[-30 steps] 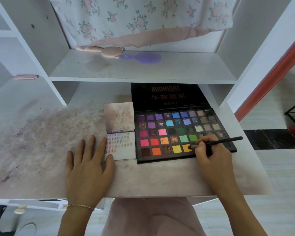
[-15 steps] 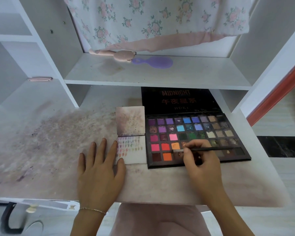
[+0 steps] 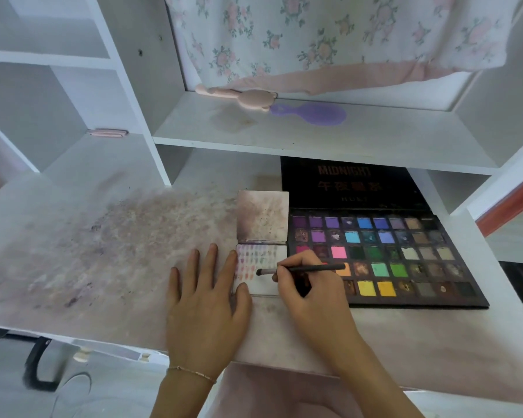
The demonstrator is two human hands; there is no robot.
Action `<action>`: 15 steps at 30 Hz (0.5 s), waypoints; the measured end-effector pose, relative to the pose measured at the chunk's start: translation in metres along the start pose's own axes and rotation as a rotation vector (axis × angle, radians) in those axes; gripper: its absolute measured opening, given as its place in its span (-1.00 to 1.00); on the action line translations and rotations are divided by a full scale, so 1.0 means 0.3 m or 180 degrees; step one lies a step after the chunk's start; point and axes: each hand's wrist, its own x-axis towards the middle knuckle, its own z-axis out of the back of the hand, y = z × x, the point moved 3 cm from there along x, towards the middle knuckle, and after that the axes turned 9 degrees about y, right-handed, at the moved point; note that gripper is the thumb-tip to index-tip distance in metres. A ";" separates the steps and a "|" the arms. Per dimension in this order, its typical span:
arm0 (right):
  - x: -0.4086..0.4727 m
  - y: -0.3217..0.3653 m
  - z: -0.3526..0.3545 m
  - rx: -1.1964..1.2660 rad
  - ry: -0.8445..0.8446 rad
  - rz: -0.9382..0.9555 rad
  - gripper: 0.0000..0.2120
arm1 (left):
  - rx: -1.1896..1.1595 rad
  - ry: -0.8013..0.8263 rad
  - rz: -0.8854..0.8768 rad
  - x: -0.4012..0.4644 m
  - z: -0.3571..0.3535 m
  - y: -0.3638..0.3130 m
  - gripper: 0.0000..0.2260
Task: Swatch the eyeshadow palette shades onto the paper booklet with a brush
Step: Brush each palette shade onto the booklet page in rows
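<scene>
A black eyeshadow palette [image 3: 405, 254] with several bright pans lies open on the desk, its lid propped against the back. To its left lies the small paper booklet [image 3: 269, 280], open, with rows of colour swatches on its lower page. My right hand [image 3: 311, 294] pinches a thin black brush [image 3: 302, 269], and the brush tip touches the lower page beside the swatches. My left hand [image 3: 206, 300] lies flat on the desk, its thumb and forefinger pressing the booklet's left edge.
The white desk top [image 3: 109, 245] is smeared with powder stains on the left. On the shelf above lie a pink brush [image 3: 242, 96] and a purple hairbrush [image 3: 311, 114], under a hanging floral cloth [image 3: 329, 34]. A small pink object [image 3: 107, 133] rests on the left ledge.
My right hand has carried the brush left from the yellow and orange pans of the palette onto the booklet's lower page. My left hand has stayed flat at the booklet's edge.
</scene>
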 end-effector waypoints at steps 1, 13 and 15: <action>0.003 0.002 -0.003 -0.0025 0.0051 -0.0027 -0.80 | -0.0006 -0.0006 -0.0005 0.000 0.001 0.000 -0.41; 0.005 -0.002 -0.009 -0.0181 0.0207 -0.0129 -0.88 | -0.0005 -0.0040 -0.0005 -0.001 -0.001 0.003 -0.41; 0.005 -0.005 -0.010 -0.0185 0.0217 -0.0156 -0.91 | -0.0010 -0.0043 -0.0006 0.000 0.000 0.001 -0.41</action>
